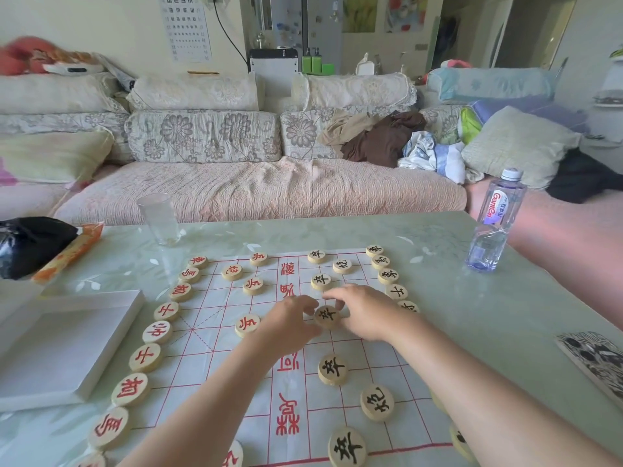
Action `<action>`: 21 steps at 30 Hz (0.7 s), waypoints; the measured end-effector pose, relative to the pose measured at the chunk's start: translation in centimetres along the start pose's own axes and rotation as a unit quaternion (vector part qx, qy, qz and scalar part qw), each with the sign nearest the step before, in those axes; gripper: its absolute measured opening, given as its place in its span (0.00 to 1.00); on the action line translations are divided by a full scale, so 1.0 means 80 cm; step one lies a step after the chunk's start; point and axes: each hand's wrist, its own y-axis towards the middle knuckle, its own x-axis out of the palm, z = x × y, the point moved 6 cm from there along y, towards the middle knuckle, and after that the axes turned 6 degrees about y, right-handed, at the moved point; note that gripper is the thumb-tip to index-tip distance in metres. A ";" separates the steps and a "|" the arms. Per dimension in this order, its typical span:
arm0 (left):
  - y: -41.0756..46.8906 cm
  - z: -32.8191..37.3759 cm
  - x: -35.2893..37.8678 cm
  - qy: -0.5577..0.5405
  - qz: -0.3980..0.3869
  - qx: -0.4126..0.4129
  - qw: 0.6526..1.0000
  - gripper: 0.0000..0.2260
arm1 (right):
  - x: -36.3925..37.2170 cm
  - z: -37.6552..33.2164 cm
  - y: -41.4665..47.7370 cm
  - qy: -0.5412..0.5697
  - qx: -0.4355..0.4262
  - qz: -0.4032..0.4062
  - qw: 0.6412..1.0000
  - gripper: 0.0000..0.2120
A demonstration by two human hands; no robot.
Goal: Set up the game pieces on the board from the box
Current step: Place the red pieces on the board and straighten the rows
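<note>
Head view, table (438,251): pale green top carrying the whole game.
Board (215,365): cloth grid lying flat; red pieces (146,357) line its left edge and black pieces (387,276) its right, so the sides face each other.
White box (64,345): left of the board, within reach.
Right hand (364,311): fingertips pinch the black pawn (327,315), probably to centre it on a crossing.
Left hand (290,318): curled at the pawn's left rim; grip or mere steadying, I cannot tell.
Black pawn: flat at mid-board, between the 2 hands.
</note>
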 end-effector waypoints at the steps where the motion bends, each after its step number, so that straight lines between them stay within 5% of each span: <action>1: 0.001 0.000 0.001 -0.004 0.003 0.001 1.000 0.23 | 0.002 0.000 0.001 -0.003 -0.002 -0.002 1.000 0.26; 21: 0.011 -0.002 0.010 0.022 0.037 0.032 0.999 0.20 | 0.009 0.001 0.004 0.083 0.011 -0.004 0.996 0.28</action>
